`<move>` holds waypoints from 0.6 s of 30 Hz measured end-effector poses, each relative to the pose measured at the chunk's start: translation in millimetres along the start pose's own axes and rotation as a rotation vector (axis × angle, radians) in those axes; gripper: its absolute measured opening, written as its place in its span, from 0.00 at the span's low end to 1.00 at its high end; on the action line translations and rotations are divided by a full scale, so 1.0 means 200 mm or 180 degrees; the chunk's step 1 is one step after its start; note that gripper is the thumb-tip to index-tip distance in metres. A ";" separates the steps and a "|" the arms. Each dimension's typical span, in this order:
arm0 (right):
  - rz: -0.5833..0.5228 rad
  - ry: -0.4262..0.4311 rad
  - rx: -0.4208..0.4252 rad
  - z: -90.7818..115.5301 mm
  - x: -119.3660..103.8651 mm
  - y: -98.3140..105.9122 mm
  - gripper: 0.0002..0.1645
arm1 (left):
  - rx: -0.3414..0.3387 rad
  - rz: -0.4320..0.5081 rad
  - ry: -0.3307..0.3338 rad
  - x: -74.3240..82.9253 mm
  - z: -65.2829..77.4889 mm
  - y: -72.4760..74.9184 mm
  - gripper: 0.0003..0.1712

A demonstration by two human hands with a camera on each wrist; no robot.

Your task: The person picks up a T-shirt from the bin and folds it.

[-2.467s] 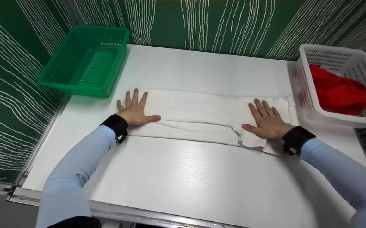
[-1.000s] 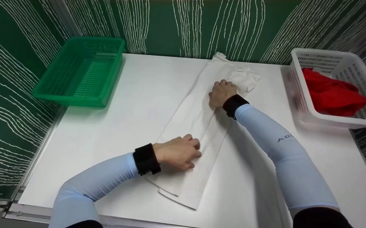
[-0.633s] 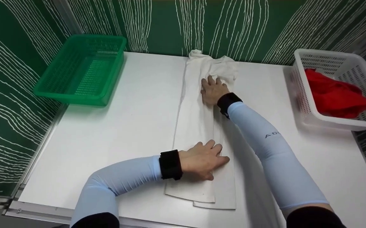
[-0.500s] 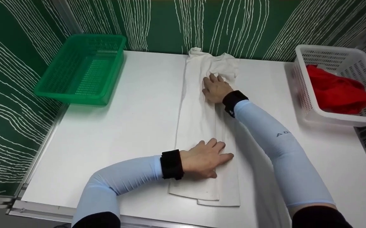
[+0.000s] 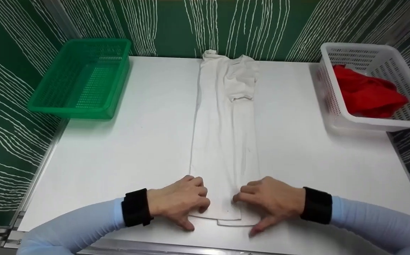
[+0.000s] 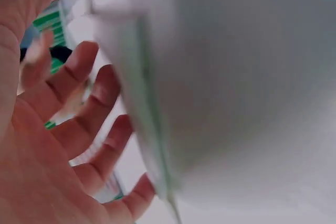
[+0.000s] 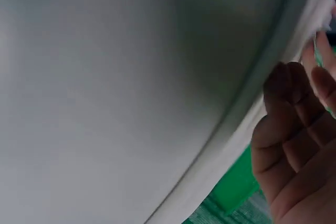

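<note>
A white T-shirt (image 5: 212, 141), folded into a long strip, lies lengthwise on the white table, its lower hem near the front edge. A bunched sleeve shows at the far end. Low on the strip's left side, my left hand (image 5: 180, 198) rests its bent fingers on the fabric, thumb spread toward me. Across from it, my right hand (image 5: 270, 198) touches the right side in the same way, thumb apart. In the left wrist view the fingers (image 6: 107, 85) are loosely bent against the fabric edge. The right wrist view shows bent fingers (image 7: 283, 95) beside the strip's edge.
A green plastic basket (image 5: 114, 95) stands at the back left. At the back right, a white basket (image 5: 336, 102) holds a red cloth (image 5: 368, 92). Green walls with white streaks enclose the table (image 5: 148, 148), and a metal rail (image 5: 127, 246) runs along its front.
The shirt has turned from lying crosswise to lengthwise. My right hand has come from its far part down to the near end; my left hand has moved left to the near left edge.
</note>
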State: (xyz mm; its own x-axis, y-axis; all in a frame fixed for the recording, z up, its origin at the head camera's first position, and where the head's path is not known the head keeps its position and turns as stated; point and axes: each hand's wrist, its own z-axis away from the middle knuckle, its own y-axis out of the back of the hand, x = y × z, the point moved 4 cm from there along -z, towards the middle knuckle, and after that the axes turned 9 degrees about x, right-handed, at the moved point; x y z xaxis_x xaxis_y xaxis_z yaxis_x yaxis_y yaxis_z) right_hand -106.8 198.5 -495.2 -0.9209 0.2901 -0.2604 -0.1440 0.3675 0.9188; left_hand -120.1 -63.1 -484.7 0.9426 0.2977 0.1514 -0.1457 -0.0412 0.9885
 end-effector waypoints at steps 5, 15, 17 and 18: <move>0.0537 0.0184 0.0091 0.01 -0.10 -0.06 0.31 | 0.0488 -0.0400 -0.0206 0.02 0.02 -0.02 0.16; -0.0133 0.0336 0.0134 -0.08 -0.12 0.00 0.11 | 0.0766 -0.0035 -0.0306 0.09 -0.01 0.05 0.06; -0.0606 0.0143 0.0173 -0.11 -0.08 0.07 0.13 | 0.0754 0.0549 -0.0179 0.06 -0.02 0.11 0.07; -0.0838 0.0007 0.0214 -0.12 -0.05 0.11 0.13 | 0.0817 0.0825 -0.0097 0.04 -0.02 0.15 0.09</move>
State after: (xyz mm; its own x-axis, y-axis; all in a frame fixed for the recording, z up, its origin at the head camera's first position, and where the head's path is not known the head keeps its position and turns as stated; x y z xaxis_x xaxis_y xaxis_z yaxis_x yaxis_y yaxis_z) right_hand -109.2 181.8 -465.1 -0.8557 0.1749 -0.4870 -0.3543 0.4879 0.7978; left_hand -118.2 -57.6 -454.3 0.8933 0.2177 0.3932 -0.3044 -0.3506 0.8857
